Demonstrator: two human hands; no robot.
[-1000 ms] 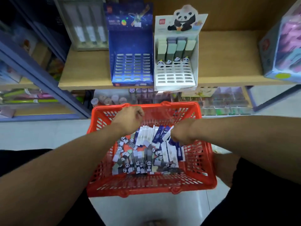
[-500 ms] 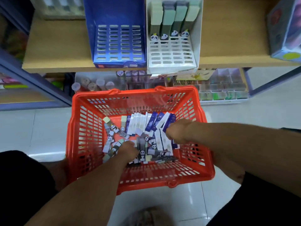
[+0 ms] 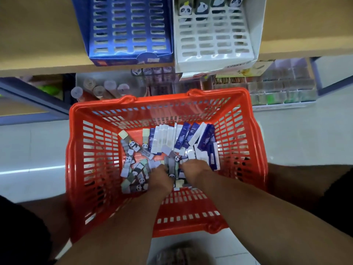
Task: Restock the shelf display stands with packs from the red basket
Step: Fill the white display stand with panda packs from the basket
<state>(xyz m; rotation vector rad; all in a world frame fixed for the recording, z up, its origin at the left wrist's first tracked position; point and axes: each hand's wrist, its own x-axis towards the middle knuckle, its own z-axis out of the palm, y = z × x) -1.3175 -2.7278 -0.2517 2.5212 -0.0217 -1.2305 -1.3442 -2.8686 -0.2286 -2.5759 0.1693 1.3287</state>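
The red basket (image 3: 95, 150) stands on the floor below the shelf. Panda packs (image 3: 133, 165) lie loose in its left half, and blue and white packs (image 3: 183, 138) lean in a row at the right. Both hands reach into the middle of the pile. My left hand (image 3: 160, 178) and my right hand (image 3: 194, 169) curl their fingers down around a bunch of grey-green panda packs (image 3: 172, 167) standing between them; the fingertips are hidden. On the shelf, the blue display stand (image 3: 129, 29) has bare slots. The white display stand (image 3: 214, 35) holds panda packs (image 3: 210, 6) in its top row.
The wooden shelf (image 3: 38, 35) juts out over the basket's far rim. Below it, capped tubes (image 3: 99, 88) and clear compartment trays (image 3: 277, 87) fill a lower shelf. A blue rack frame (image 3: 34, 104) runs at the left. White floor tiles surround the basket; my knees flank it.
The view tipped down toward the basket. My left hand dropped from the far rim into the panda packs, and my right hand slid left to meet it over the same bunch.
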